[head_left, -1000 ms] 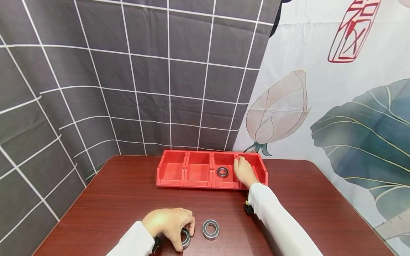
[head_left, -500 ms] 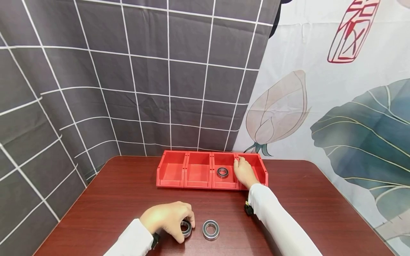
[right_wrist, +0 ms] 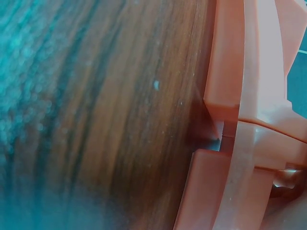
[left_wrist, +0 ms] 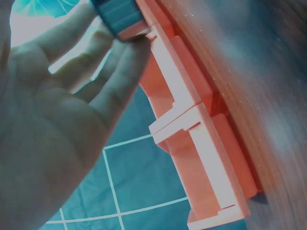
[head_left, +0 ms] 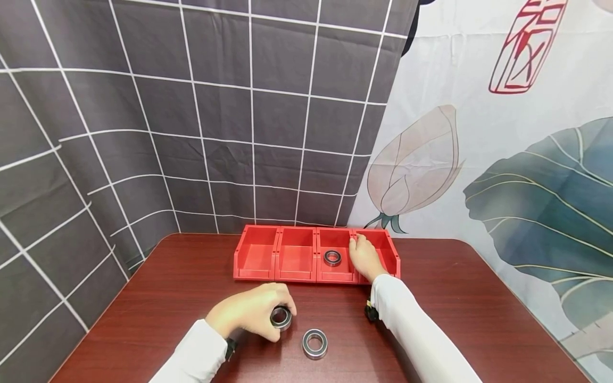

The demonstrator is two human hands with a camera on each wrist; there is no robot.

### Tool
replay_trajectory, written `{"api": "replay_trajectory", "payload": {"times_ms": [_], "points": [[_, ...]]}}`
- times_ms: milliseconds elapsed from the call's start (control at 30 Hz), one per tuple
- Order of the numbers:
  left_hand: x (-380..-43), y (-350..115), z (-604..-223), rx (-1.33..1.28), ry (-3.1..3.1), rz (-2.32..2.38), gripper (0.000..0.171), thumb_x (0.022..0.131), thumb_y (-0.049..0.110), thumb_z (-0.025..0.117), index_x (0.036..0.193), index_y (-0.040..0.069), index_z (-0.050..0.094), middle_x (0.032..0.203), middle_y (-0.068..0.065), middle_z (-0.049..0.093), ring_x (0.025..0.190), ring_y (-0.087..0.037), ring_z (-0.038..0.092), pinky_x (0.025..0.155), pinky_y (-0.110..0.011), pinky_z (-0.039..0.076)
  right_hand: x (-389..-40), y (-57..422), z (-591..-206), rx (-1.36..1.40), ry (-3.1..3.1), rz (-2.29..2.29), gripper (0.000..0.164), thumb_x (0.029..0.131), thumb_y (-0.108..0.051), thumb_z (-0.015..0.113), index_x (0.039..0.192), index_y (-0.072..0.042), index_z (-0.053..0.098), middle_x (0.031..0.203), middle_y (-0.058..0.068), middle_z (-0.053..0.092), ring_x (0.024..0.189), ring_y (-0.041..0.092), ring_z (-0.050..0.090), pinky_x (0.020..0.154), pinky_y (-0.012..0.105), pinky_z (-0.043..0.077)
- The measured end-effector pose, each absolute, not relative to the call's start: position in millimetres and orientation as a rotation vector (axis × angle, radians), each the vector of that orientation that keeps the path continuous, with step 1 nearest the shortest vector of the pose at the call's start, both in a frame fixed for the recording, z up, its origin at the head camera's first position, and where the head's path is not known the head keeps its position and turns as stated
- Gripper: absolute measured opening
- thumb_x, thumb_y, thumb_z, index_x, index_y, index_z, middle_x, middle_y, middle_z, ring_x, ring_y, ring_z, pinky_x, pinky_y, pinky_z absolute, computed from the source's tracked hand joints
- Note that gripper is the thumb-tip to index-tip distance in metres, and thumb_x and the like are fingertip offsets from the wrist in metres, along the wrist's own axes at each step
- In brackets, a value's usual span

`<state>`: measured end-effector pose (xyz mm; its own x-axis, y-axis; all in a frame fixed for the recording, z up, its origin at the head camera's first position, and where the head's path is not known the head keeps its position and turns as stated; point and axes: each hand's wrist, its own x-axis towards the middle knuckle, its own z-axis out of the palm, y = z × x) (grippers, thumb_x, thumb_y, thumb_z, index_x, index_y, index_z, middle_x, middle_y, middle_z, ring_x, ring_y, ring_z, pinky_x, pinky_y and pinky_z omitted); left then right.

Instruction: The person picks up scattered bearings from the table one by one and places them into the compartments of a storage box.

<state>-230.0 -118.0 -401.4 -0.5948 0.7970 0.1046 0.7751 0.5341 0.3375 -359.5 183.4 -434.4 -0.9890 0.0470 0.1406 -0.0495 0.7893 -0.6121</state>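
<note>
My left hand [head_left: 254,312] pinches a ball bearing [head_left: 281,317] between thumb and fingers, over the table in front of the red bins. In the left wrist view, that bearing [left_wrist: 120,17] shows dark at the fingertips, with the bins beyond. A second, silver-rimmed bearing [head_left: 315,343] lies flat on the table, just right of and nearer than the left hand. My right hand [head_left: 366,258] grips the wall between the two rightmost red bins [head_left: 297,274]. Another bearing [head_left: 332,258] lies in the third bin from the left, beside the right hand.
The joined row of red bins stands along the far edge of the brown wooden table [head_left: 191,287]. Behind it hang a grey gridded cloth [head_left: 282,117] and a white cloth with printed flowers [head_left: 426,69]. The right forearm [head_left: 421,330] crosses the table's right side.
My left hand has moved forward, toward the bins, carrying its bearing past the one on the table. The right hand stays at the bin wall.
</note>
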Motion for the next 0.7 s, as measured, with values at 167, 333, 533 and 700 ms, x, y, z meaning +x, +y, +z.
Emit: {"api": "replay_trajectory", "payload": {"times_ms": [167,333,533,700], "points": [[-237,-118,-405,1.439,2.778,0.617,0.041,0.062,0.023,0.078,0.101,0.021,0.068,0.097,0.014,0.057,0.093,-0.002,0.05,0.084,-0.017,0.043,-360,183,-435,0.004,-2.829,0.974,0.054,0.102,-0.031,0.035,0.14,0.007,0.034,0.136,0.028,0.048,0.123,0.042,0.049,0.106,0.056,0.037],[-246,-116,-402,1.443,2.826,0.665,0.041,0.064,0.023,0.078,0.104,0.02,0.069,0.097,0.013,0.058,0.094,-0.005,0.051,0.084,-0.021,0.045,-360,183,-435,0.001,-2.829,0.974,0.054,0.102,-0.031,0.035,0.14,0.007,0.034,0.136,0.028,0.048,0.123,0.042,0.05,0.106,0.056,0.037],[-256,-115,-396,1.446,2.867,0.723,0.042,0.065,0.023,0.08,0.105,0.022,0.068,0.098,0.011,0.059,0.091,-0.005,0.052,0.08,-0.022,0.047,-359,184,-435,-0.009,-2.839,0.99,0.054,0.102,-0.031,0.035,0.141,0.007,0.033,0.136,0.027,0.048,0.124,0.041,0.049,0.106,0.056,0.037],[-264,-115,-393,1.442,2.902,0.768,0.041,0.065,0.022,0.081,0.104,0.024,0.067,0.096,0.011,0.059,0.09,-0.004,0.052,0.079,-0.022,0.048,-359,184,-436,-0.004,-2.828,0.976,0.053,0.102,-0.031,0.035,0.139,0.007,0.035,0.134,0.028,0.049,0.122,0.042,0.051,0.105,0.056,0.038]]}}
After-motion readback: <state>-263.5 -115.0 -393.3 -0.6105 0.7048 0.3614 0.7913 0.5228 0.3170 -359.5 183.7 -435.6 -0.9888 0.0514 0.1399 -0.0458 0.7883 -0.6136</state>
